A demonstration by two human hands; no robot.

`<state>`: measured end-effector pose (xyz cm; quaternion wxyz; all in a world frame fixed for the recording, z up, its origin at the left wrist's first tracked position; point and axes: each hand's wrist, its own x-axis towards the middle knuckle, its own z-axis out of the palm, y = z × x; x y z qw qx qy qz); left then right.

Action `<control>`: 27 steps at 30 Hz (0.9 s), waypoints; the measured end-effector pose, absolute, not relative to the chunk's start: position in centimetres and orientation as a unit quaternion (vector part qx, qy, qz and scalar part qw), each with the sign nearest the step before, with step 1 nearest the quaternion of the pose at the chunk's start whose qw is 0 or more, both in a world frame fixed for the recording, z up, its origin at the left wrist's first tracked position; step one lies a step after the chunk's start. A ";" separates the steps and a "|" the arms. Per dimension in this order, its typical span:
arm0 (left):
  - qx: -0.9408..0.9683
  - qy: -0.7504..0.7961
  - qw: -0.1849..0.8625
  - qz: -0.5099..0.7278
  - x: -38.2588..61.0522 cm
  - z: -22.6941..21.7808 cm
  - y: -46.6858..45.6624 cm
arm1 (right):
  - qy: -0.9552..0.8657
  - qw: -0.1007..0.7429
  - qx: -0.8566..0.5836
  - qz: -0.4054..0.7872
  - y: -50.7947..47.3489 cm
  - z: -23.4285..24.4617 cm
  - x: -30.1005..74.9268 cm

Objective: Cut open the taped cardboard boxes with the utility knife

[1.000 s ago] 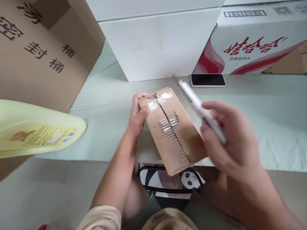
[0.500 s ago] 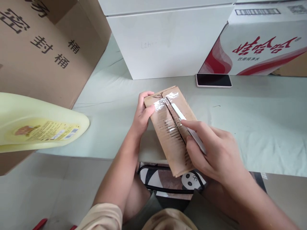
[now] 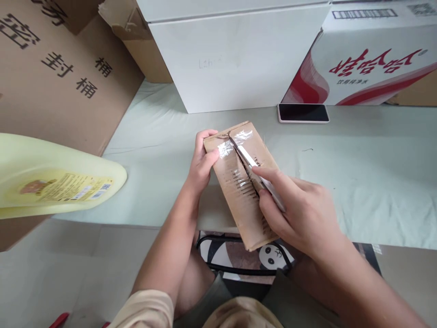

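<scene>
L hand (image 3: 202,160) gripping cardbd box (image 3: 235,196); R hand (image 3: 302,207) wrapped rnd wht cutter (image 3: 247,157), at seam (image 3: 243,162).

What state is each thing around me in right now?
Left hand: gripping the small cardboard box by an upper corner.
Right hand: closed around the white cutter.
Small cardboard box: seam gapping, clear tape near its upper end.
White cutter: held along the seam; blade unclear.
Smartphone: face up, screen dark.
Yellow bottle: label facing the camera.
White carton: standing, top out of frame.
Green cloth: spread out, wrinkled.
</scene>
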<state>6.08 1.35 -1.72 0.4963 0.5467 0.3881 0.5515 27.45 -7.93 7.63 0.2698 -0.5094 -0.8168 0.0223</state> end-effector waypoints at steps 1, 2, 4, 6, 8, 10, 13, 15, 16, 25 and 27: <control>0.549 0.388 0.497 0.549 6.1 -1.7 1.3 | -0.817 0.268 -0.510 0.014 -7.9 7.6 27.4; 0.551 0.389 0.497 0.547 6.0 -1.7 1.3 | -0.818 0.269 -0.508 0.006 -8.0 7.6 27.4; 0.554 0.388 0.496 0.543 6.0 -1.7 1.3 | -0.820 0.273 -0.502 -0.009 -8.0 7.6 27.4; 0.558 0.388 0.494 0.542 6.0 -1.7 1.3 | -0.819 0.274 -0.503 -0.021 -8.0 7.7 27.3; 0.559 0.388 0.491 0.544 6.0 -1.8 1.2 | -0.818 0.269 -0.507 -0.035 -8.1 7.7 27.1; 0.558 0.387 0.490 0.547 6.1 -1.7 1.2 | -0.822 0.256 -0.506 -0.048 -8.2 7.6 26.9; 0.555 0.394 0.487 0.547 6.1 -1.6 1.1 | -0.834 0.230 -0.497 -0.061 -8.4 7.5 26.7; 0.554 0.397 0.488 0.545 6.2 -1.5 1.0 | -0.836 0.235 -0.491 -0.062 -8.5 7.5 26.7; 0.553 0.396 0.490 0.545 6.2 -1.5 1.0 | -0.835 0.247 -0.489 -0.061 -8.5 7.5 26.7; 0.559 0.388 0.488 0.546 6.3 -1.6 1.0 | -0.829 0.235 -0.502 -0.074 -8.6 7.3 26.6; 0.559 0.390 0.487 0.546 6.3 -1.6 1.0 | -0.831 0.240 -0.497 -0.072 -8.5 7.3 26.6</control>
